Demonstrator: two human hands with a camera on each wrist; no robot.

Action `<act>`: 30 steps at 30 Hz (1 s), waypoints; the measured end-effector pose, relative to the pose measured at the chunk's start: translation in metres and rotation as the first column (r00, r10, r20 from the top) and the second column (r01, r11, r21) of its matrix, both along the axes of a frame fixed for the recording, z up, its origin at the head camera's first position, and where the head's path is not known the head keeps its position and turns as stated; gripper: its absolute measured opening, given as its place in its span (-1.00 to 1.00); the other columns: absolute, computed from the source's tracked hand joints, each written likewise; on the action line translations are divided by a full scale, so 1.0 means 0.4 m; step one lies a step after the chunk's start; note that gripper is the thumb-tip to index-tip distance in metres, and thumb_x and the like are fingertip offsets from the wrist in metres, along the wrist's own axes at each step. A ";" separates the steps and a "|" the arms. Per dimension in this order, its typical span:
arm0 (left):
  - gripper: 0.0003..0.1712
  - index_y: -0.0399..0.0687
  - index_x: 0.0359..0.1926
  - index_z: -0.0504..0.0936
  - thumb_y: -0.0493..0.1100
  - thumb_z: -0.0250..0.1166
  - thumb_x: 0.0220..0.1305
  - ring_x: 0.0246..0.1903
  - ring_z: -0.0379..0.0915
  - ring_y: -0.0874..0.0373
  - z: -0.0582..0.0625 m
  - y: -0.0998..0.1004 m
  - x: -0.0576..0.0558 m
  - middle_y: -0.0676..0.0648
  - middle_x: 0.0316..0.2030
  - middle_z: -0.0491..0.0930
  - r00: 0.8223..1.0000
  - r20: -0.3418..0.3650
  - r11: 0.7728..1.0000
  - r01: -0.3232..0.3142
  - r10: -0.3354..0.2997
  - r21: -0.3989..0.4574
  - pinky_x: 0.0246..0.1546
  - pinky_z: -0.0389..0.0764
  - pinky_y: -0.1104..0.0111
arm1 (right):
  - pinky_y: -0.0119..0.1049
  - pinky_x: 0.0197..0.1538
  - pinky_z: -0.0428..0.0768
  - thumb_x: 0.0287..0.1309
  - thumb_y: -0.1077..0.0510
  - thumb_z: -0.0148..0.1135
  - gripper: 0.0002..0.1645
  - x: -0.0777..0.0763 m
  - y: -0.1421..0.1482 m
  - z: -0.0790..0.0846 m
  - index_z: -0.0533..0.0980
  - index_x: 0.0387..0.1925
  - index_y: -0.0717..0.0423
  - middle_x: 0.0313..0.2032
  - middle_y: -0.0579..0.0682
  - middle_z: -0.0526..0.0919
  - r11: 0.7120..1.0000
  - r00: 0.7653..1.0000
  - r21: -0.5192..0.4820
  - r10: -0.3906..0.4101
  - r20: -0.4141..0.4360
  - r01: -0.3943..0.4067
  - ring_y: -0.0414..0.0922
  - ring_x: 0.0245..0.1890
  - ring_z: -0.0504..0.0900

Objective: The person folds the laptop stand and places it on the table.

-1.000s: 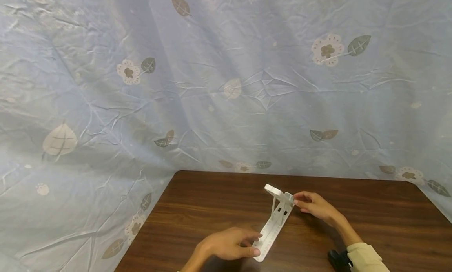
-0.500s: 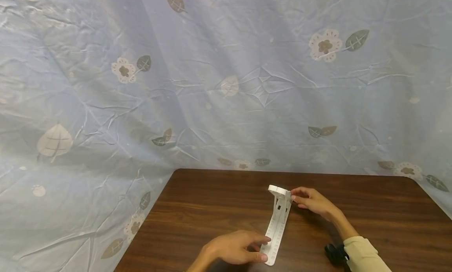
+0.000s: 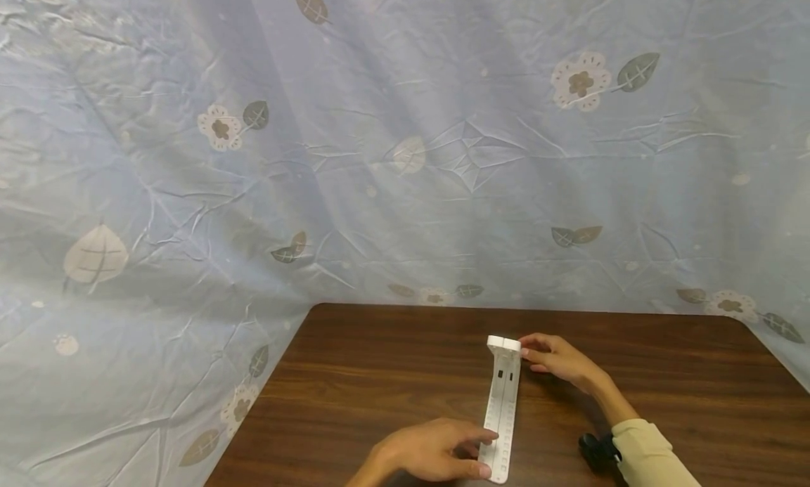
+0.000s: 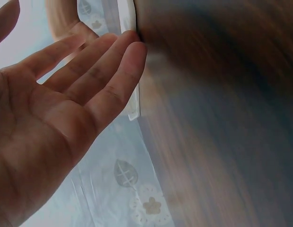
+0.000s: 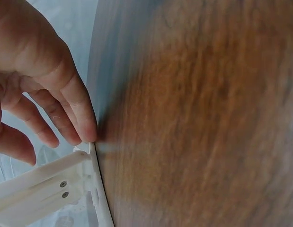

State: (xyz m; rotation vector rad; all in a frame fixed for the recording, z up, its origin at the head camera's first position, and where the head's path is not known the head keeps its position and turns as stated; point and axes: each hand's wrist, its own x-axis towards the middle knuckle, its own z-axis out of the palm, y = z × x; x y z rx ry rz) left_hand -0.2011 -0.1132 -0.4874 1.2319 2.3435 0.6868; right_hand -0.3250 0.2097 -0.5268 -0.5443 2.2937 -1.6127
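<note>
A white plastic stand [image 3: 503, 413] lies on the table, its long slotted base pointing away from me. From its far end rises a hinged upright [image 5: 42, 191] with two small screws, topped by a thick rounded head. My left hand [image 3: 436, 448] is at the near end, the thumb and fingertips at the base's left edge. In the left wrist view its fingers are nearly straight and touch the side of the base. At the far right corner is my right hand [image 3: 563, 360]; its loosely bent fingertips touch the end of the base in the right wrist view.
The brown wood-grain table [image 3: 696, 395] extends to both sides of the stand. Behind it and to the left hangs a pale blue curtain [image 3: 380, 121] with leaves and flowers. A black device [image 3: 597, 453] sits at the right wrist, beside a cream sleeve [image 3: 652, 452].
The stand has turned until its base runs nearly straight away from me. Its near end and my left hand have moved right; my right hand has shifted only slightly.
</note>
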 end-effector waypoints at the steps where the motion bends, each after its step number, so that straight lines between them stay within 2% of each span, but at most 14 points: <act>1: -0.34 -0.07 0.56 0.43 0.09 0.25 0.61 0.18 0.67 0.34 0.000 0.002 0.001 -0.04 0.41 0.60 1.000 -0.001 1.000 0.003 -0.003 0.001 0.11 0.66 0.55 | -0.02 0.32 0.71 0.63 0.08 0.16 -0.38 0.000 0.000 0.001 0.35 0.42 0.48 0.38 0.48 0.47 1.000 1.000 -0.004 0.002 0.001 -0.002 0.36 0.44 0.49; 6: -0.33 -0.07 0.57 0.41 0.08 0.25 0.62 0.19 0.65 0.36 -0.002 0.019 0.005 -0.05 0.42 0.59 1.000 0.022 1.000 0.013 -0.013 0.012 0.09 0.64 0.59 | 0.05 0.37 0.67 0.64 0.17 0.11 -0.42 0.004 -0.002 0.008 0.32 0.44 0.50 0.39 0.51 0.44 0.999 1.000 -0.035 0.020 0.006 -0.020 0.39 0.44 0.46; 14: -0.35 -0.05 0.58 0.41 0.06 0.25 0.62 0.20 0.63 0.38 -0.011 0.041 0.008 -0.03 0.44 0.57 0.999 0.004 0.999 0.053 -0.053 0.011 0.06 0.64 0.61 | 0.13 0.42 0.62 0.63 0.24 0.07 -0.49 -0.002 -0.004 0.004 0.35 0.42 0.46 0.34 0.42 0.51 0.998 0.999 -0.054 0.043 0.009 -0.043 0.19 0.38 0.54; 21: -0.35 -0.07 0.57 0.42 0.08 0.23 0.63 0.20 0.62 0.36 -0.011 0.037 0.008 -0.05 0.38 0.62 0.998 -0.021 0.998 0.065 -0.065 0.009 0.10 0.64 0.58 | 0.14 0.44 0.59 0.65 0.20 0.07 -0.43 0.015 0.001 -0.003 0.27 0.45 0.52 0.39 0.49 0.43 0.996 0.998 -0.069 0.063 0.029 -0.061 0.33 0.44 0.47; 24: -0.34 -0.11 0.56 0.41 0.09 0.22 0.63 0.24 0.63 0.29 -0.006 0.024 0.004 -0.07 0.41 0.60 0.999 -0.025 0.999 0.037 -0.037 0.034 0.09 0.67 0.55 | 0.11 0.41 0.62 0.65 0.19 0.08 -0.41 0.035 0.004 0.001 0.26 0.45 0.52 0.40 0.50 0.42 0.999 0.999 -0.040 0.032 0.030 -0.031 0.41 0.46 0.43; 26: -0.33 -0.11 0.56 0.42 0.12 0.21 0.63 0.18 0.65 0.28 0.000 0.012 -0.001 -0.08 0.43 0.58 0.999 -0.046 0.999 -0.001 0.003 0.048 0.09 0.68 0.52 | 0.06 0.38 0.65 0.64 0.16 0.11 -0.41 0.049 0.004 0.009 0.28 0.45 0.48 0.41 0.49 0.41 1.000 1.000 -0.002 -0.002 0.017 0.002 0.42 0.47 0.42; 30: -0.32 -0.10 0.55 0.43 0.17 0.19 0.63 0.22 0.65 0.19 0.018 -0.007 -0.018 -0.07 0.44 0.57 0.991 -0.105 0.994 -0.078 0.086 0.079 0.18 0.70 0.40 | 0.05 0.31 0.71 0.62 0.09 0.17 -0.40 0.073 0.004 0.033 0.36 0.46 0.36 0.45 0.45 0.41 0.991 0.995 0.104 -0.078 -0.057 0.083 0.40 0.41 0.51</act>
